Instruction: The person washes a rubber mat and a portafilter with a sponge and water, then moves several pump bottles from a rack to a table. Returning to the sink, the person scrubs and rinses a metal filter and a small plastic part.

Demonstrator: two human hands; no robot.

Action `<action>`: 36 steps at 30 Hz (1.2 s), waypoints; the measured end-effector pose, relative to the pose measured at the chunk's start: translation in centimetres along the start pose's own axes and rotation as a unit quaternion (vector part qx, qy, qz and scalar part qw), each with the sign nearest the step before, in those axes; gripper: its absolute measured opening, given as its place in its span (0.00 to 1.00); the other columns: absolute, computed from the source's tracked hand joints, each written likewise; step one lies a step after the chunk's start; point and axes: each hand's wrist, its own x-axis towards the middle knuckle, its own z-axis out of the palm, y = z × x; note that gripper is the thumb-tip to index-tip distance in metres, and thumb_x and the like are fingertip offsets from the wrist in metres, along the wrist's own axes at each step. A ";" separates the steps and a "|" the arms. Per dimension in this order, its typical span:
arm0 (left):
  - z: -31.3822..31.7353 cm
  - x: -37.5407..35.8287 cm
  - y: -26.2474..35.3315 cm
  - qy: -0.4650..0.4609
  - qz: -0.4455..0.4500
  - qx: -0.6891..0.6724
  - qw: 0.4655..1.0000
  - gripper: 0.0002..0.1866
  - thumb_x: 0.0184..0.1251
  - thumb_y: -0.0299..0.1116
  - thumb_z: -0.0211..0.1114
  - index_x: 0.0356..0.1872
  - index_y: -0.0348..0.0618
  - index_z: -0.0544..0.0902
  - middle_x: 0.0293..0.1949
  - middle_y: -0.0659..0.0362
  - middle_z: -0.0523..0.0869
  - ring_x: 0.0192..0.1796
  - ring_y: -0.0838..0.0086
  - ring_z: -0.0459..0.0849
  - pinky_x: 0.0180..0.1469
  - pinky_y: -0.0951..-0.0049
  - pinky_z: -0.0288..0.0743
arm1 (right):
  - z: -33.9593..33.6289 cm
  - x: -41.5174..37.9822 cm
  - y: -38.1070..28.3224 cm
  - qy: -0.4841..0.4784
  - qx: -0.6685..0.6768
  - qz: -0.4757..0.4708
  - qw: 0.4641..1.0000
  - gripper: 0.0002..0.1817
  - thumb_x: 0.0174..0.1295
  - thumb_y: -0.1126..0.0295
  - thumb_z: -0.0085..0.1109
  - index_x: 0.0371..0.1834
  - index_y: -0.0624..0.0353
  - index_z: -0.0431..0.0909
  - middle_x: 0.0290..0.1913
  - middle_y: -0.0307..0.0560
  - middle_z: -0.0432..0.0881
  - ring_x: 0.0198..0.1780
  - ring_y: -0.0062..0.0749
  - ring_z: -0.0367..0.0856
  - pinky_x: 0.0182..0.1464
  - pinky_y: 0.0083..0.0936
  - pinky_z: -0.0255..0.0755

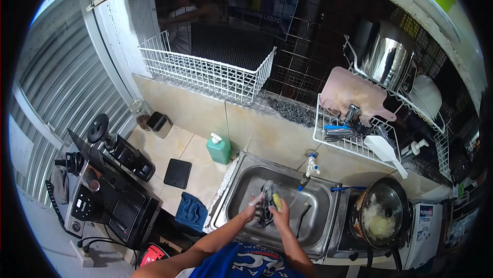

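Over the steel sink [324, 221], my left hand [251, 210] is closed on the side of a dark object covered in suds [266, 207]. Its exact kind I cannot make out. My right hand [281, 216] grips a yellow sponge [277, 202] against the right side of that object. Both hands are inside the basin, close together. A faucet [310, 166] with a blue tip sticks out from the wall behind them. To the right of my right hand, a thin dark stick-like thing [304, 215] lies in the basin.
Left of the sink are a green pump bottle [219, 149], a blue cloth [192, 212], a black flat square [178, 173], a coffee grinder [126, 154] and an espresso machine [115, 206]. On the right, a lidded pan [380, 216] sits on the stove. A dish rack [354, 144] hangs above.
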 end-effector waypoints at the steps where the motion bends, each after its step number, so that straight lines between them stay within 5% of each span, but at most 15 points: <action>1: 0.1 1.4 -1.1 -0.014 0.019 0.027 0.999 0.31 0.54 0.65 0.61 0.44 0.47 0.75 0.40 0.57 0.80 0.45 0.74 0.78 0.48 0.71 0.72 | 0.4 -0.8 -2.2 -0.028 -0.019 0.026 0.999 0.20 0.50 0.78 0.62 0.49 0.63 0.73 0.40 0.41 0.79 0.44 0.27 0.75 0.48 0.24 0.68; 3: -1.0 6.4 -3.7 -0.141 0.022 -0.032 0.989 0.34 0.54 0.65 0.61 0.50 0.46 0.72 0.42 0.55 0.79 0.46 0.70 0.79 0.44 0.66 0.75 | 1.9 -2.1 -3.3 -0.041 -0.073 -0.023 0.996 0.22 0.53 0.70 0.63 0.51 0.64 0.70 0.41 0.51 0.78 0.40 0.39 0.78 0.45 0.31 0.69; 5: -0.7 4.5 -1.5 -0.208 -0.061 -0.095 0.972 0.23 0.59 0.59 0.60 0.25 0.48 0.79 0.23 0.58 0.82 0.25 0.67 0.81 0.33 0.67 0.78 | 2.5 -2.6 -2.1 -0.091 0.096 0.059 0.990 0.24 0.59 0.65 0.57 0.57 0.62 0.67 0.48 0.56 0.77 0.48 0.45 0.78 0.50 0.33 0.69; 7: -1.4 6.1 -1.4 -0.328 -0.113 -0.200 0.916 0.22 0.61 0.57 0.58 0.25 0.48 0.80 0.22 0.57 0.82 0.24 0.67 0.82 0.32 0.66 0.79 | 2.5 -3.4 -1.8 -0.104 0.003 -0.083 0.991 0.27 0.65 0.63 0.48 0.66 0.61 0.59 0.65 0.61 0.63 0.70 0.50 0.58 0.68 0.39 0.51; 9: -0.5 4.9 -2.0 -0.330 -0.116 -0.211 0.913 0.23 0.63 0.56 0.56 0.37 0.45 0.82 0.31 0.54 0.84 0.33 0.66 0.84 0.41 0.67 0.79 | 1.9 -2.1 -2.1 -0.066 -0.104 -0.189 0.974 0.26 0.64 0.66 0.48 0.65 0.62 0.61 0.66 0.57 0.62 0.71 0.52 0.55 0.70 0.48 0.44; 12: 1.5 2.4 -1.9 -0.278 -0.084 -0.233 0.928 0.27 0.67 0.51 0.52 0.61 0.46 0.70 0.53 0.51 0.79 0.53 0.64 0.79 0.59 0.64 0.69 | 1.5 2.7 -3.0 -0.029 -0.210 -0.180 0.960 0.26 0.57 0.69 0.53 0.61 0.58 0.67 0.63 0.50 0.68 0.70 0.52 0.56 0.69 0.52 0.42; 13: 1.9 2.7 -2.0 -0.242 -0.085 -0.220 0.941 0.25 0.67 0.51 0.53 0.58 0.46 0.73 0.51 0.51 0.81 0.51 0.63 0.80 0.58 0.62 0.71 | 1.7 4.7 -2.7 -0.010 -0.234 -0.185 0.954 0.26 0.55 0.69 0.54 0.60 0.55 0.69 0.61 0.50 0.70 0.68 0.51 0.60 0.68 0.55 0.45; 15: 3.3 1.8 -1.6 -0.231 -0.095 -0.217 0.944 0.26 0.66 0.53 0.53 0.56 0.45 0.75 0.48 0.51 0.83 0.48 0.62 0.82 0.55 0.61 0.73 | 1.6 8.4 -3.4 -0.019 -0.185 -0.092 0.978 0.21 0.54 0.74 0.52 0.55 0.53 0.76 0.54 0.51 0.76 0.55 0.48 0.74 0.59 0.39 0.65; 18: 3.7 2.1 -0.4 -0.200 -0.061 -0.196 0.958 0.30 0.66 0.59 0.50 0.53 0.42 0.76 0.46 0.51 0.83 0.46 0.61 0.83 0.53 0.61 0.75 | 2.2 9.0 -3.6 -0.111 -0.200 0.057 0.972 0.20 0.52 0.79 0.49 0.50 0.54 0.79 0.52 0.53 0.77 0.52 0.49 0.76 0.56 0.34 0.68; 21: 2.0 5.4 -0.6 -0.137 0.031 -0.146 0.979 0.30 0.69 0.61 0.43 0.55 0.45 0.72 0.49 0.53 0.80 0.51 0.64 0.79 0.53 0.64 0.73 | 3.4 5.3 -3.3 -0.016 -0.137 -0.159 0.978 0.23 0.48 0.83 0.44 0.49 0.60 0.78 0.50 0.54 0.77 0.57 0.50 0.72 0.61 0.36 0.63; 24: 0.1 8.6 -2.4 -0.189 -0.012 -0.208 0.960 0.26 0.71 0.56 0.43 0.54 0.46 0.73 0.47 0.54 0.80 0.51 0.67 0.78 0.53 0.66 0.71 | 3.8 2.0 -5.3 0.024 -0.095 -0.145 0.985 0.23 0.48 0.83 0.44 0.50 0.63 0.76 0.49 0.54 0.77 0.58 0.50 0.71 0.63 0.34 0.61; 26: 0.4 8.7 -3.7 -0.173 0.005 -0.062 0.983 0.22 0.71 0.51 0.46 0.54 0.47 0.74 0.46 0.56 0.80 0.50 0.69 0.78 0.54 0.67 0.71 | 3.6 1.1 -5.1 0.099 -0.111 -0.155 0.977 0.22 0.49 0.83 0.44 0.50 0.64 0.74 0.48 0.54 0.77 0.56 0.51 0.72 0.61 0.34 0.63; 29: 2.9 4.2 -1.8 -0.177 -0.035 -0.071 0.981 0.19 0.71 0.47 0.48 0.53 0.47 0.75 0.48 0.57 0.80 0.50 0.70 0.78 0.54 0.68 0.70 | 2.8 3.4 -3.8 0.085 -0.067 -0.126 0.986 0.18 0.50 0.81 0.45 0.46 0.65 0.75 0.46 0.56 0.78 0.52 0.53 0.74 0.57 0.37 0.65; 33: 3.8 2.2 -1.8 -0.161 0.059 -0.091 0.981 0.19 0.70 0.45 0.51 0.52 0.42 0.76 0.50 0.57 0.79 0.51 0.71 0.77 0.55 0.69 0.69 | 2.9 6.3 -2.3 0.168 -0.036 -0.034 0.984 0.12 0.52 0.77 0.49 0.40 0.64 0.74 0.40 0.59 0.78 0.46 0.55 0.75 0.52 0.41 0.66; 36: 1.7 6.1 -3.8 -0.117 0.093 -0.108 0.983 0.20 0.71 0.44 0.50 0.52 0.38 0.76 0.49 0.54 0.79 0.49 0.69 0.78 0.52 0.69 0.71 | 3.9 6.4 -1.7 0.168 -0.051 -0.097 0.980 0.14 0.51 0.77 0.49 0.43 0.66 0.72 0.43 0.62 0.76 0.47 0.58 0.73 0.51 0.43 0.65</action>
